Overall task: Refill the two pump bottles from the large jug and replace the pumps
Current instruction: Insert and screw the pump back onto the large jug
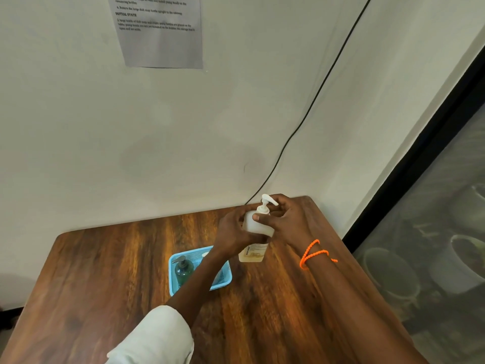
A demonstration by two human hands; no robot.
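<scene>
A white pump bottle (256,225) is held upright above the table, with its white pump (266,203) on top. My left hand (233,233) wraps the bottle's body from the left. My right hand (282,219) grips around the pump collar at the bottle's neck. Just below and behind the white bottle stands the large jug (253,253), of which only the labelled lower part with yellowish liquid shows. A dark green pump bottle (183,269) with its pump on stands in the blue basket (173,261).
The wooden table (105,271) ends at a white wall behind. A black cable (315,93) runs down the wall to the table's back edge. A glass panel with a black frame (409,164) is on the right. A printed sheet (160,30) hangs on the wall.
</scene>
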